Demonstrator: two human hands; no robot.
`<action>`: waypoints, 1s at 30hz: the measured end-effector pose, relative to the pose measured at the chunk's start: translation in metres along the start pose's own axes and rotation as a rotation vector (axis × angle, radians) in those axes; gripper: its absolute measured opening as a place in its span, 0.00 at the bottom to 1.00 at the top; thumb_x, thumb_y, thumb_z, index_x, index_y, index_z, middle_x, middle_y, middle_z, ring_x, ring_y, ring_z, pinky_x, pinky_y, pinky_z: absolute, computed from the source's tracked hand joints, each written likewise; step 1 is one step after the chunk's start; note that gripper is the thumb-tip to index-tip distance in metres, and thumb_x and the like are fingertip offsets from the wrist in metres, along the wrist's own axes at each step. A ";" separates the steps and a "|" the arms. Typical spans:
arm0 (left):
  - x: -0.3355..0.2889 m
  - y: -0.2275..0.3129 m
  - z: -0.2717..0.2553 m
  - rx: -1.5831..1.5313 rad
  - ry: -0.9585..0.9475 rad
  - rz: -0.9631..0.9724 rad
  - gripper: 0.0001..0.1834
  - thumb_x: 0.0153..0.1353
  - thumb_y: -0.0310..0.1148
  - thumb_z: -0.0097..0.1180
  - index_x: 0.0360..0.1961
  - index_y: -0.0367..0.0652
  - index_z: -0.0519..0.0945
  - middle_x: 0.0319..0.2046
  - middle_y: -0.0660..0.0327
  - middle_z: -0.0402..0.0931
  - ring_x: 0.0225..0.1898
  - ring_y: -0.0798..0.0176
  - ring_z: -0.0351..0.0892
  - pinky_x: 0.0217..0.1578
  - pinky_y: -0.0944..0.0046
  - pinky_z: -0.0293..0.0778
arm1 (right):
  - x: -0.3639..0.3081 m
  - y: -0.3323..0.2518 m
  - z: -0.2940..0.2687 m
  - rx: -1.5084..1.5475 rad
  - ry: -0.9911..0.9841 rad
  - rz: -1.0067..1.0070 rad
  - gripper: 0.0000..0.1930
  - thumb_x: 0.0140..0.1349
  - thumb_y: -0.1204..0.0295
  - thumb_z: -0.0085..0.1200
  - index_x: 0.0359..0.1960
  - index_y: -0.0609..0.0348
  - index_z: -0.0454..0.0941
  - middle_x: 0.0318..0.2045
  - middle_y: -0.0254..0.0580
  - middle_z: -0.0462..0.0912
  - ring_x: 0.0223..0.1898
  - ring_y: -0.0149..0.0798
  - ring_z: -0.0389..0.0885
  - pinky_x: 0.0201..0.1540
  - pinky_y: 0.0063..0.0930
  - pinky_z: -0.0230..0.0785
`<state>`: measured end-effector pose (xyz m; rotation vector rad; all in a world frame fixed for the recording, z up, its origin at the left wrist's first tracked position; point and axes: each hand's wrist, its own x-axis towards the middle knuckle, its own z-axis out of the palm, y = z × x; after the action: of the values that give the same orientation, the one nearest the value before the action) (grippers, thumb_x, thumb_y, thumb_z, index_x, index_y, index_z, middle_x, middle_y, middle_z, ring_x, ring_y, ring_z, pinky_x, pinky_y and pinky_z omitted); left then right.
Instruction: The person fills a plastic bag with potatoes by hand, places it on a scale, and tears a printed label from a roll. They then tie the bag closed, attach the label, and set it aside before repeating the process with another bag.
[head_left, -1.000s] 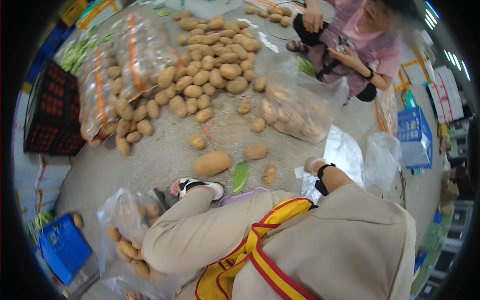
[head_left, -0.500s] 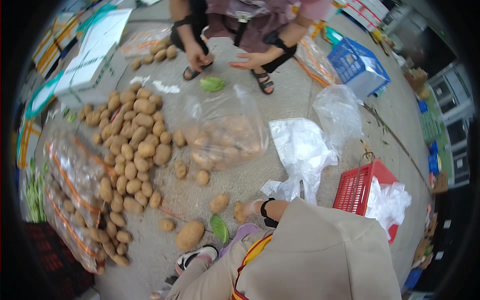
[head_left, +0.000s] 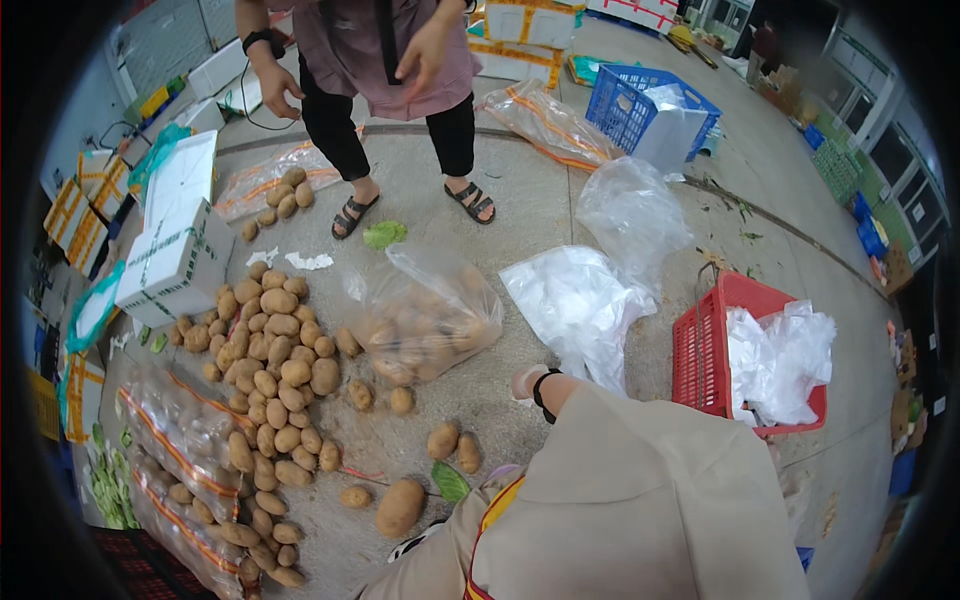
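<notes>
My right hand reaches forward past a dark wristband, just left of a stack of white plastic bags on the floor. Its fingers are mostly hidden, so I cannot see whether it holds anything. Below it lie two loose potatoes and a green leaf. Ahead, a clear plastic bag filled with potatoes rests on the concrete, beside a large heap of potatoes. A big potato lies near my foot. My left hand is out of the picture.
A red basket with white plastic bags stands at right, a blue crate farther back. Mesh-striped sacks of potatoes lie at left, near a white foam box. Across from me stands a person in a mauve apron.
My right hand has moved forward, away from the potato it was at, which now lies beside another. The person opposite has straightened up and their hands have risen. My view has tilted upward.
</notes>
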<state>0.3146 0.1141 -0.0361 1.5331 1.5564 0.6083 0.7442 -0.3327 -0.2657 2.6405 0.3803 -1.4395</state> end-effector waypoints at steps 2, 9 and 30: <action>-0.002 -0.002 -0.003 -0.012 -0.009 0.022 0.20 0.62 0.43 0.43 0.45 0.37 0.71 0.43 0.55 0.71 0.42 0.59 0.70 0.43 0.61 0.66 | 0.002 -0.005 -0.006 0.008 -0.040 0.016 0.16 0.56 0.67 0.46 0.44 0.59 0.79 0.46 0.45 0.79 0.48 0.46 0.77 0.46 0.42 0.68; -0.006 -0.006 -0.014 -0.040 -0.014 0.084 0.18 0.61 0.42 0.43 0.43 0.37 0.72 0.41 0.55 0.72 0.40 0.60 0.70 0.41 0.62 0.67 | -0.005 -0.023 -0.017 0.032 0.137 -0.053 0.17 0.55 0.67 0.44 0.44 0.57 0.79 0.47 0.48 0.79 0.49 0.47 0.77 0.48 0.42 0.68; -0.092 -0.103 -0.158 0.029 0.347 -0.049 0.16 0.60 0.41 0.44 0.35 0.38 0.75 0.33 0.58 0.74 0.33 0.64 0.70 0.34 0.64 0.67 | 0.072 -0.065 0.030 -0.291 0.094 -0.315 0.19 0.57 0.61 0.45 0.44 0.60 0.79 0.48 0.54 0.76 0.51 0.50 0.74 0.53 0.38 0.66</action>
<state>0.1168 0.0456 -0.0167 1.4611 1.8618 0.8615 0.7395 -0.2646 -0.3407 2.4940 0.9733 -1.2210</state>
